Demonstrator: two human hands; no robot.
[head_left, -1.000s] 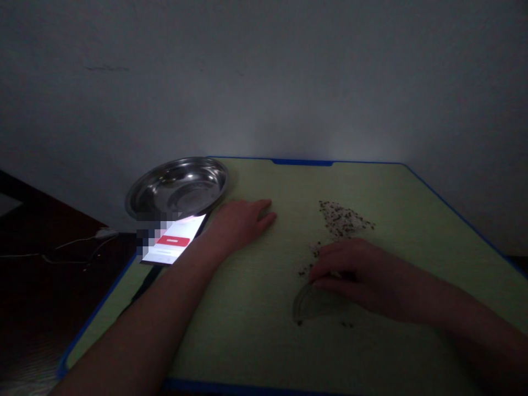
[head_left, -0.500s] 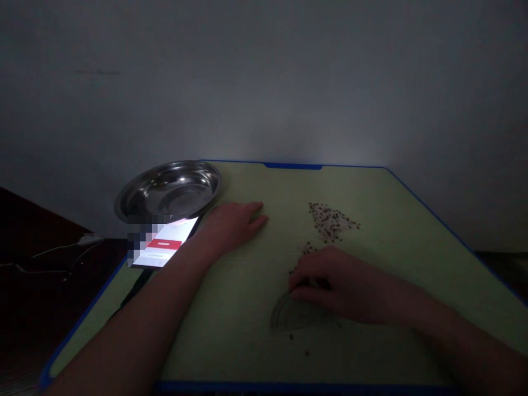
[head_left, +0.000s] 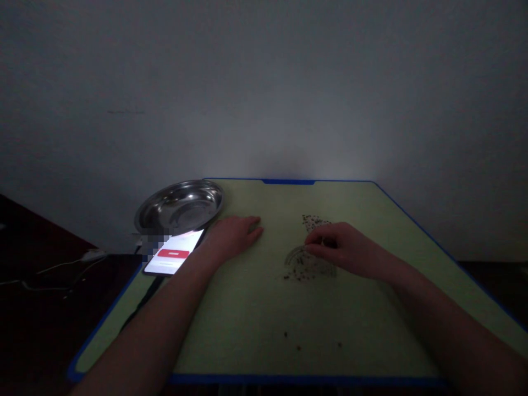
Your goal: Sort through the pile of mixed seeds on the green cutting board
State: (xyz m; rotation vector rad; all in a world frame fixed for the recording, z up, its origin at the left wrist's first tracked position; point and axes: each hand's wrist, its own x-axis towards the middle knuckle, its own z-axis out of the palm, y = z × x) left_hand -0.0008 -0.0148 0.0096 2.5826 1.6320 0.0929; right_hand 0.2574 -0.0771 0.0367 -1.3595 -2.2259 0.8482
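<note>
Clear semicircle farther forward, grains around

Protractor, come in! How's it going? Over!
Right grip pinching clear protractor. Left grip open, palm down on table. Grains scattered around protractor. Phone, metal bowl off left, out of the way.

Looks dim; glares at the phone, glints in the basin behind it, blurs the grains right of the phone.

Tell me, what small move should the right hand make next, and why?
Perhaps ease the clear half-round piece slightly nearer: the right hand seems to pinch its curved far rim, and dark specks lie along its near edge.
</note>
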